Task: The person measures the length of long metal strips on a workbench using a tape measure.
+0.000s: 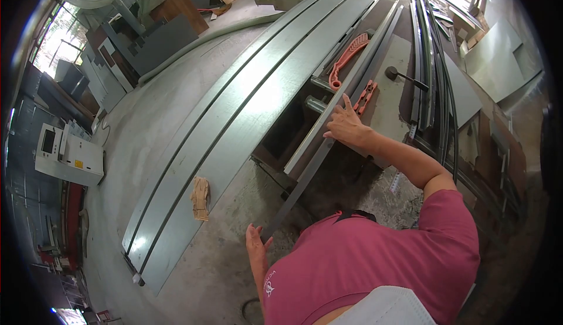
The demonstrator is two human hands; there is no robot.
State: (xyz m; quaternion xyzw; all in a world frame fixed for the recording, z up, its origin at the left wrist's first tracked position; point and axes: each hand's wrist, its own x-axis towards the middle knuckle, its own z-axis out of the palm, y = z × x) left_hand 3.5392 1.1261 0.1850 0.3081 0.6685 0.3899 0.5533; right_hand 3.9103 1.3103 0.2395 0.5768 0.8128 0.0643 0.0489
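Observation:
A long, thin dark grey strip (301, 191) runs diagonally beside a lighter-edged board (316, 133). The strip's near end sits between the thumb and fingers of my left hand (257, 244), low in the view. Farther up, my right hand (347, 126) rests on the board and strip with fingers apart and the index finger stretched forward. Just past it lies a red-orange tool (366, 97) with dark parts. Beyond the board is a red-orange handle (350, 58) with a ring end.
A long sliding metal table (234, 114) with dark grooves stretches along the left, with tan work gloves (200, 199) on it. Dark long profiles (423, 61) and a black knob (391, 73) lie at right. A white machine cabinet (67, 155) stands far left.

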